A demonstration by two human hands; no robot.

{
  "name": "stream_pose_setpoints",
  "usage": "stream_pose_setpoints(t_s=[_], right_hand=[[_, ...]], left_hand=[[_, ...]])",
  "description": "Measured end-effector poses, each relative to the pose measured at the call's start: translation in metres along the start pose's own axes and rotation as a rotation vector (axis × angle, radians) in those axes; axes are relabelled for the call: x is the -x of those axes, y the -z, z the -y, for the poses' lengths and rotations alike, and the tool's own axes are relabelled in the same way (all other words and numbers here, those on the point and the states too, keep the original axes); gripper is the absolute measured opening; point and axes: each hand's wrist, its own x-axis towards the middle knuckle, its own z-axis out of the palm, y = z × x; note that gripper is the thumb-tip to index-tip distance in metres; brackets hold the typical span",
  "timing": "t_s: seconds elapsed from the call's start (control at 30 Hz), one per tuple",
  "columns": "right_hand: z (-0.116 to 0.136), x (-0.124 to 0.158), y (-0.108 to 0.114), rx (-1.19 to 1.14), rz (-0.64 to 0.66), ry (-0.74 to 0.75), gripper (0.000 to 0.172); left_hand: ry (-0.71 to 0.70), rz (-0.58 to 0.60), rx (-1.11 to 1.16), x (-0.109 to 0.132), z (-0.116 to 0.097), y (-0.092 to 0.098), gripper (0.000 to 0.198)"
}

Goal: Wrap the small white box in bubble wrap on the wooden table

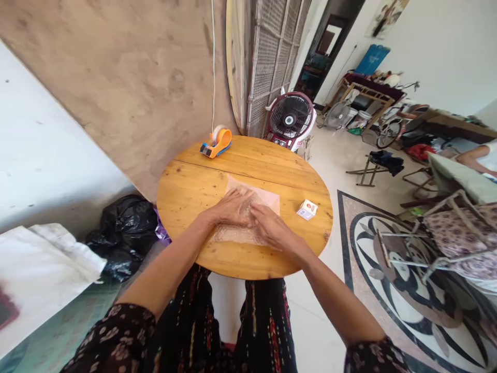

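Observation:
A clear sheet of bubble wrap lies on the round wooden table in front of me. My left hand rests flat on it, fingers stretched out. Beside it, my right hand also lies flat on the wrap, fingers extended toward the left hand. The two hands nearly touch at the fingertips. Neither hand grips anything. A small white box sits on the table just right of the wrap.
An orange tape dispenser stands at the table's far edge. A red fan is behind the table. Black plastic bags lie on the floor to the left. Folding frames and furniture crowd the right.

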Motion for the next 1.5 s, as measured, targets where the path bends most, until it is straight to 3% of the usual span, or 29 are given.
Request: stream_pose_setpoints(t_s=[0.13, 0.27, 0.4, 0.63, 0.8, 0.97, 1.03, 1.17, 1.33, 1.5], right_hand=[[-0.022, -0.033, -0.001, 0.12, 0.009, -0.066, 0.05], [-0.038, -0.046, 0.0, 0.213, -0.047, -0.145, 0.047], [-0.044, -0.041, -0.003, 0.244, -0.061, -0.223, 0.046], [-0.048, -0.032, 0.001, 0.271, -0.065, -0.239, 0.042], [-0.046, -0.029, -0.001, 0.299, -0.12, -0.233, 0.039], [-0.041, -0.028, -0.005, 0.332, -0.147, -0.28, 0.036], [-0.041, -0.028, -0.005, 0.333, -0.154, -0.275, 0.034], [-0.042, -0.028, -0.003, 0.319, -0.157, -0.273, 0.034], [-0.045, -0.028, 0.001, 0.295, -0.129, -0.287, 0.036], [-0.052, -0.03, 0.0, 0.249, -0.085, -0.284, 0.043]], left_hand=[[-0.057, -0.014, 0.04, -0.001, 0.005, -0.002, 0.115], [-0.071, 0.002, 0.031, -0.001, 0.007, -0.003, 0.112], [-0.051, 0.008, -0.024, 0.0, 0.008, -0.004, 0.106], [0.062, -0.111, -0.118, 0.006, 0.009, -0.002, 0.065], [0.089, -0.06, -0.198, 0.004, 0.007, -0.003, 0.074], [0.093, 0.06, -0.241, -0.001, 0.0, 0.012, 0.068], [0.106, 0.027, -0.283, -0.003, -0.009, 0.018, 0.053], [0.057, -0.174, -0.277, -0.01, -0.029, 0.011, 0.029], [-0.062, -0.222, -0.1, -0.017, -0.021, -0.011, 0.034], [-0.085, -0.156, -0.028, -0.013, 0.006, -0.013, 0.052]])
